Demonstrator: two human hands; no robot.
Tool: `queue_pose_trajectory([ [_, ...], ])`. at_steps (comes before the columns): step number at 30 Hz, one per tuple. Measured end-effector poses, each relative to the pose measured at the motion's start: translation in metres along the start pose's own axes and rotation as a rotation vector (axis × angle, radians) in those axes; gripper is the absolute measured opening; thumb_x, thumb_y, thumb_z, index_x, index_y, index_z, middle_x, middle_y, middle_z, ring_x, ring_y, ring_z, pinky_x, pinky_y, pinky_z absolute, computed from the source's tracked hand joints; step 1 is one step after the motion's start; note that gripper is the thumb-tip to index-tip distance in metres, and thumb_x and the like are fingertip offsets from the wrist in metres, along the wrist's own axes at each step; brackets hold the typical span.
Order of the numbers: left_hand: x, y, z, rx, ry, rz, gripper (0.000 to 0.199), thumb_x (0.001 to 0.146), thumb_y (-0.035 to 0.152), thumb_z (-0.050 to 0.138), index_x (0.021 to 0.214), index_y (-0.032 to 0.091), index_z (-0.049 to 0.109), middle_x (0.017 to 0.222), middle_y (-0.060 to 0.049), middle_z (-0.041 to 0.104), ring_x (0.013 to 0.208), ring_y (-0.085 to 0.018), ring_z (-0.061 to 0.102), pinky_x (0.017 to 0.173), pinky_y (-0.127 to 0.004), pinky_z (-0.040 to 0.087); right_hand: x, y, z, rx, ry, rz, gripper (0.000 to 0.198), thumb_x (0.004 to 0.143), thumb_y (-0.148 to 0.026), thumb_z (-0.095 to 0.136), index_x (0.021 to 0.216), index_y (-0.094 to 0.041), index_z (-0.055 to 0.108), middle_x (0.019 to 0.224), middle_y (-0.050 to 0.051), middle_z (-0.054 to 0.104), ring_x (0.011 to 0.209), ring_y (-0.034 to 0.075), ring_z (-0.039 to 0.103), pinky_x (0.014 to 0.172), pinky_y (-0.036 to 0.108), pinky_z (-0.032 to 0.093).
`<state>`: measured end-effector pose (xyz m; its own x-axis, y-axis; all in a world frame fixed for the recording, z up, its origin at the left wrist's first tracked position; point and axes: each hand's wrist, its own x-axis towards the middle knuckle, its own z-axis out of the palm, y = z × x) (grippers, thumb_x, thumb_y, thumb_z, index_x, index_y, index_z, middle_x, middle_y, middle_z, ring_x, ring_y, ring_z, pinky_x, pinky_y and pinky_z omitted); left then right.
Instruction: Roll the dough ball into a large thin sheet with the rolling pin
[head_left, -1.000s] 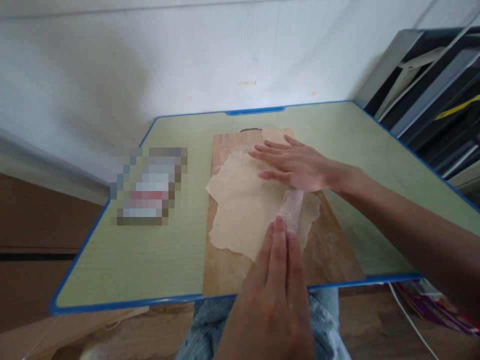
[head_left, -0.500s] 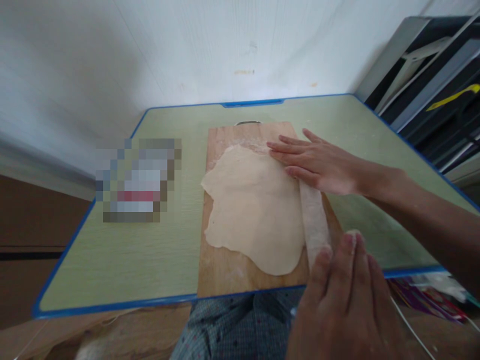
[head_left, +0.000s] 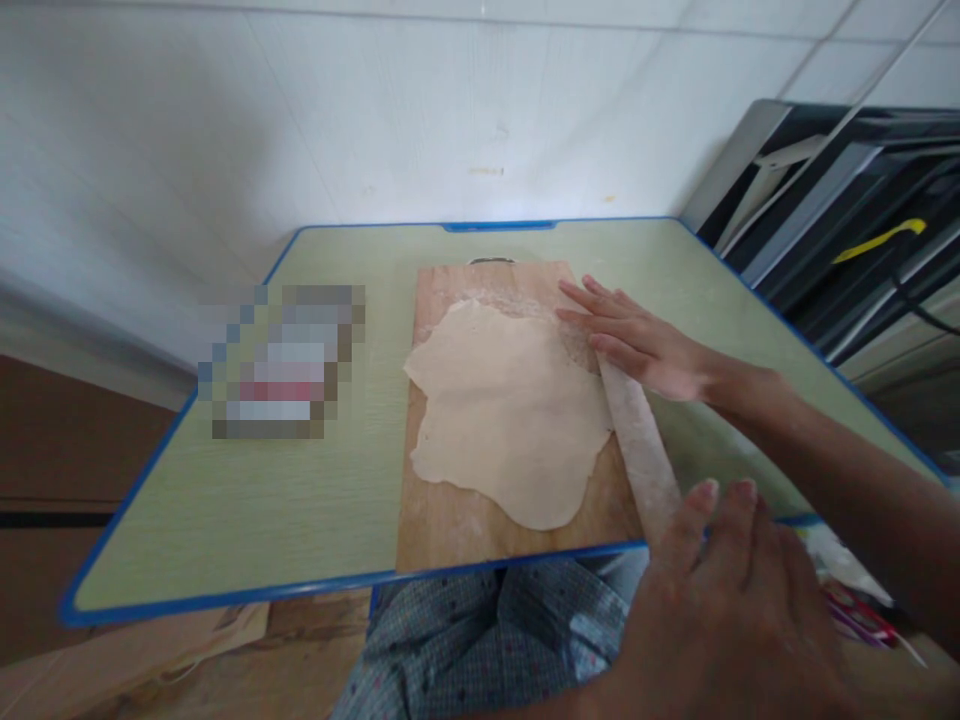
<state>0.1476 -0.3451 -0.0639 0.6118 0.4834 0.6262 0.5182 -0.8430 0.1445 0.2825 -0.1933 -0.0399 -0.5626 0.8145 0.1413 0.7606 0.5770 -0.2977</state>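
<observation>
A thin, uneven sheet of dough (head_left: 510, 410) lies on a wooden cutting board (head_left: 450, 530) dusted with flour. Along the board's right side a floured rolling pin (head_left: 636, 430) runs at a slant, just off the dough's edge. My right hand (head_left: 645, 340) rests flat over the pin's far end, fingers stretched out and a little spread. At the near end, my left hand (head_left: 735, 600) is laid over the pin with its fingers extended, reaching past the table's front edge. Both hands hide the pin's ends.
The board stands on a green folding table (head_left: 322, 520) with a blue rim. A blurred-out flat object (head_left: 289, 370) lies at the left. Behind is a white wall (head_left: 420, 120); dark flat panels (head_left: 847, 220) with a yellow strip lean at the right. My lap is below.
The rolling pin and both hands have shifted right, off the dough's right edge, and the pin is more slanted. The view has tilted up slightly.
</observation>
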Motion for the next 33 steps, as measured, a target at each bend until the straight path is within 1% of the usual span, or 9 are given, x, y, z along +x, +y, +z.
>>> queue_pose_trajectory([
  [4, -0.013, -0.014, -0.007, -0.038, 0.044, 0.002, 0.035, 0.091, 0.019, 0.034, 0.091, 0.017, 0.070, 0.101, -0.002, 0.070, 0.109, -0.019, 0.057, 0.104, -0.033, 0.035, 0.013, -0.011, 0.001, 0.003, -0.003, -0.064, 0.049, 0.093, -0.038, 0.023, 0.140, -0.025, 0.034, 0.153, 0.003, 0.012, 0.139, 0.025, 0.002, 0.108, 0.059, 0.007],
  [8, -0.031, -0.030, -0.024, -0.093, 0.007, -0.024, 0.035, 0.091, 0.023, 0.033, 0.092, 0.017, 0.067, 0.110, -0.003, 0.066, 0.118, -0.020, 0.050, 0.101, -0.034, 0.039, 0.042, -0.035, 0.003, 0.017, 0.015, -0.173, 0.048, 0.094, -0.034, 0.025, 0.140, -0.024, 0.034, 0.152, 0.004, 0.017, 0.140, 0.023, 0.004, 0.108, 0.059, 0.003],
  [12, -0.044, -0.037, -0.041, -0.134, 0.036, -0.098, 0.031, 0.089, 0.020, 0.034, 0.083, 0.017, 0.065, 0.117, -0.006, 0.063, 0.126, -0.021, 0.043, 0.099, -0.035, 0.042, 0.076, -0.070, 0.005, -0.022, -0.064, -0.284, 0.043, 0.094, -0.030, 0.029, 0.134, -0.026, 0.043, 0.151, 0.003, 0.022, 0.140, 0.025, 0.008, 0.107, 0.061, 0.004],
  [15, -0.049, -0.038, -0.047, -0.169, 0.061, -0.155, 0.028, 0.087, 0.018, 0.036, 0.075, 0.018, 0.062, 0.113, -0.006, 0.065, 0.125, -0.019, 0.044, 0.099, -0.035, 0.044, 0.094, -0.087, 0.009, -0.100, -0.120, -0.357, 0.041, 0.093, -0.031, 0.032, 0.132, -0.028, 0.046, 0.151, 0.000, 0.025, 0.140, 0.024, 0.009, 0.109, 0.057, 0.004],
  [17, -0.051, -0.038, -0.047, -0.188, 0.062, -0.187, 0.029, 0.088, 0.018, 0.036, 0.073, 0.017, 0.060, 0.109, -0.005, 0.066, 0.122, -0.018, 0.047, 0.101, -0.034, 0.042, 0.101, -0.092, 0.012, -0.157, -0.153, -0.377, 0.042, 0.093, -0.033, 0.032, 0.133, -0.029, 0.044, 0.150, -0.001, 0.026, 0.139, 0.023, 0.011, 0.110, 0.055, 0.005],
  [22, -0.048, -0.037, -0.035, -0.152, 0.101, -0.152, 0.031, 0.090, 0.023, 0.036, 0.068, 0.020, 0.060, 0.103, -0.002, 0.067, 0.119, -0.016, 0.048, 0.107, -0.034, 0.033, 0.101, -0.086, 0.013, -0.222, -0.261, -0.352, 0.045, 0.093, -0.033, 0.030, 0.137, -0.026, 0.040, 0.149, 0.002, 0.028, 0.138, 0.023, 0.016, 0.111, 0.052, 0.010],
  [27, -0.036, -0.033, -0.027, -0.154, 0.097, -0.133, 0.029, 0.088, 0.023, 0.041, 0.068, 0.021, 0.061, 0.098, -0.001, 0.067, 0.113, -0.017, 0.051, 0.107, -0.032, 0.028, 0.092, -0.069, 0.010, -0.223, -0.250, -0.346, 0.050, 0.092, -0.035, 0.033, 0.141, -0.025, 0.032, 0.150, 0.003, 0.027, 0.138, 0.022, 0.018, 0.112, 0.049, 0.010],
  [30, -0.027, -0.030, -0.024, -0.166, 0.090, -0.116, 0.030, 0.090, 0.024, 0.039, 0.070, 0.021, 0.061, 0.097, 0.000, 0.067, 0.110, -0.018, 0.052, 0.106, -0.033, 0.028, 0.085, -0.060, 0.009, -0.241, -0.252, -0.299, 0.053, 0.093, -0.041, 0.030, 0.143, -0.023, 0.028, 0.150, 0.004, 0.026, 0.138, 0.023, 0.018, 0.112, 0.050, 0.010],
  [33, -0.020, -0.026, -0.019, -0.180, 0.061, -0.114, 0.032, 0.090, 0.023, 0.037, 0.071, 0.020, 0.062, 0.095, -0.001, 0.067, 0.106, -0.019, 0.054, 0.101, -0.033, 0.033, 0.079, -0.055, 0.007, -0.239, -0.250, -0.238, 0.055, 0.092, -0.043, 0.030, 0.143, -0.021, 0.028, 0.150, 0.006, 0.025, 0.138, 0.024, 0.016, 0.111, 0.054, 0.007],
])
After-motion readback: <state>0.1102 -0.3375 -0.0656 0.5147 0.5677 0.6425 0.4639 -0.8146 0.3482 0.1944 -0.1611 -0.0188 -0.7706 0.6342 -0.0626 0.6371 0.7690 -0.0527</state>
